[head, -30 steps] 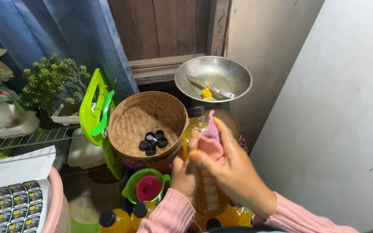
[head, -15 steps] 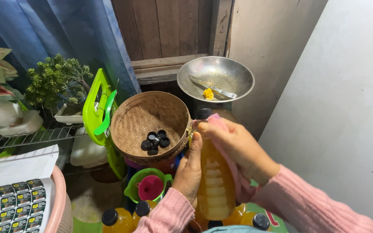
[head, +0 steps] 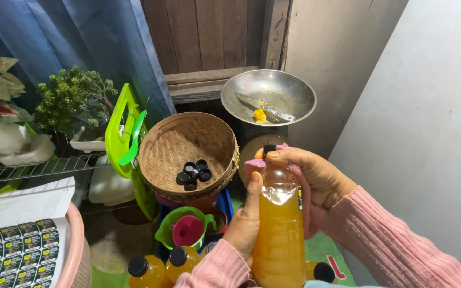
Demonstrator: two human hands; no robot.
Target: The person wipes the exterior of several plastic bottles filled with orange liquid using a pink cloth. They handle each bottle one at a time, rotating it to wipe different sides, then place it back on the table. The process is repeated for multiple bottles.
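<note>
bottle (head: 278,229): tall clear plastic, orange-yellow liquid, upright, held low-centre in view; now closer to camera and larger in frame than 1 s ago.
L grip (head: 246,221): left hand wraps the bottle body from its left side, thumb lying up along the front; closed on it.
R grip (head: 316,184): right hand over the bottle shoulder and neck with a pink cloth (head: 254,165) pressed between palm and plastic; fingers curled across the top, closed on cloth and bottle. 1 s ago cloth sat bunched on top; now spread round the neck.
cap (head: 269,149): black, just visible above R fingertips; seated or loose, cannot tell.
change, read: wiping has moved to the neck; judged mid-wipe, not finished.
left of L grip: woven basket (head: 185,144) holding loose black caps (head: 193,173), unchanged.
below L grip: green funnel (head: 185,229); capped filled bottles (head: 161,264).
beyond R grip: metal bowl (head: 268,96) w/ knife.
far left of grips: label sheet (head: 14,245).
</note>
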